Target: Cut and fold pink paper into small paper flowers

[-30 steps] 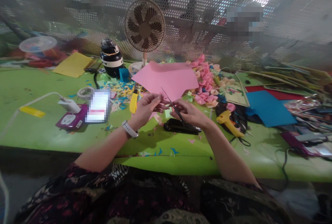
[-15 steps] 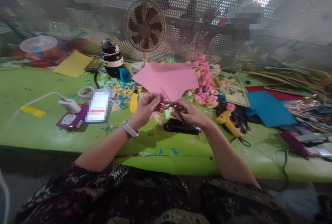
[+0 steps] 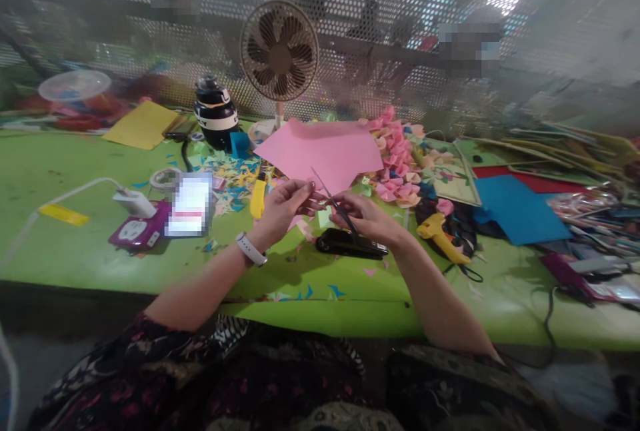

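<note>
My right hand (image 3: 367,216) is closed around a pair of scissors (image 3: 345,216) with dark handles. A thin blade points up and to the left, past the fingertips of my left hand. My left hand (image 3: 287,208), with a white band at the wrist, has thumb and fingers pinched together close to that blade. Whatever lies between them is too small to make out. Below my right hand a black stapler (image 3: 345,244) rests on the green table (image 3: 280,274). Just behind both hands lies a large pink paper sheet (image 3: 320,144).
Pink paper petals (image 3: 395,158) are heaped behind my right hand. A yellow glue gun (image 3: 440,236) and blue paper (image 3: 520,208) lie to the right. Leftward are a yellow cutter (image 3: 258,198), a phone (image 3: 190,204) and paper scraps (image 3: 235,174). A fan (image 3: 280,54) and black jug (image 3: 216,114) stand behind.
</note>
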The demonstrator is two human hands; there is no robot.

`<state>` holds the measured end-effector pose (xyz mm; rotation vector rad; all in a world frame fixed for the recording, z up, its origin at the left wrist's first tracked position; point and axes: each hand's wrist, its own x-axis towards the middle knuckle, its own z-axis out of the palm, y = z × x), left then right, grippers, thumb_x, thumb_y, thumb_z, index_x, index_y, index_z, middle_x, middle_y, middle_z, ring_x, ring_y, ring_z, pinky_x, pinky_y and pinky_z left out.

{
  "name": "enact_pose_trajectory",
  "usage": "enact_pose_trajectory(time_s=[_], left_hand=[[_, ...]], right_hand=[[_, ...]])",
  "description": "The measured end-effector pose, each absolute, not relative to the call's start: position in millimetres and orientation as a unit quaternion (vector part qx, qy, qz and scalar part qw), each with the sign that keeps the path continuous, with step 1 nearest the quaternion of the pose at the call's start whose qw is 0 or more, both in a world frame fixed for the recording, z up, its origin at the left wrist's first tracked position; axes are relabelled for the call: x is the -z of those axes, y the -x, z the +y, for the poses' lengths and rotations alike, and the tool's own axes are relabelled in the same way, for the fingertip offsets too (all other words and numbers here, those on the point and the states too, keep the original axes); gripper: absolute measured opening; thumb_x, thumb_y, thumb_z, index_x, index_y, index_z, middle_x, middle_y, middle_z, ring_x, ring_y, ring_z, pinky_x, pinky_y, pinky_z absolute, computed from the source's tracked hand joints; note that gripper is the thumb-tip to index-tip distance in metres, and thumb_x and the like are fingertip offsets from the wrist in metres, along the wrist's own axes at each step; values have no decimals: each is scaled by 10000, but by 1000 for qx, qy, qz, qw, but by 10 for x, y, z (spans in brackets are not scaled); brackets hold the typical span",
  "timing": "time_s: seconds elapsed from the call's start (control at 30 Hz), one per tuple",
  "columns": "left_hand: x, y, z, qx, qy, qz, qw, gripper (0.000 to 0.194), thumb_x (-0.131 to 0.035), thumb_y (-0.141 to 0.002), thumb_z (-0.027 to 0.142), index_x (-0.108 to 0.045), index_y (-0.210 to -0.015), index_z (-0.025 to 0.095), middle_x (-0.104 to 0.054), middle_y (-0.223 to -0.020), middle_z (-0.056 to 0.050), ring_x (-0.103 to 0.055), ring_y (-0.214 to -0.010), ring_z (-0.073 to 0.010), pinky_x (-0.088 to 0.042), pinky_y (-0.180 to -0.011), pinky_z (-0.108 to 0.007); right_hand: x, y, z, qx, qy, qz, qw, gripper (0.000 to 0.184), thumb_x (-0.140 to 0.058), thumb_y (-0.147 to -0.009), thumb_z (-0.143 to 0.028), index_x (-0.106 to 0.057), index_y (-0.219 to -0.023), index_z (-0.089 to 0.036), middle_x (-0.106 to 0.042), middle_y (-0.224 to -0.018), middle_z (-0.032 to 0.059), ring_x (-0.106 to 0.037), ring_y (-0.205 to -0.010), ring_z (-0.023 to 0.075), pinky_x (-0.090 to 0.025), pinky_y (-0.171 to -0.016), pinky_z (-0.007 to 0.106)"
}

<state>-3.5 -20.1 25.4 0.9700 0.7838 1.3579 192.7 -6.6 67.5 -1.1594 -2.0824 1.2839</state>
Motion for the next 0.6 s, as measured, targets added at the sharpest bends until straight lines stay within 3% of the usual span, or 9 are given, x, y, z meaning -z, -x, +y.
enact_pose_trajectory(time_s=[0.27,0.6], left_hand=[[-253,31,-202,-587,-423,337,603,401,-803,-743,500,-639,-846,149,-777,-829,-73,-724,-644,-123,-544,-571,-200],[-232,20,-201,-590,-411,342,605,407,-809,-734,495,-627,-851,151,-781,-840,-77,-743,-681,-147,-555,-588,-213]], right_hand=[[-670,-1918,-67,-476,418,-745,211,415,-730,-771,-530,-608,-1012,-215,-688,-903,49,-641,-845,208,-517,-769,358],[-662,-1897,-76,-468,427,-741,223,410,-754,-738,-516,-611,-958,-201,-657,-788,21,-601,-734,176,-475,-652,303]])
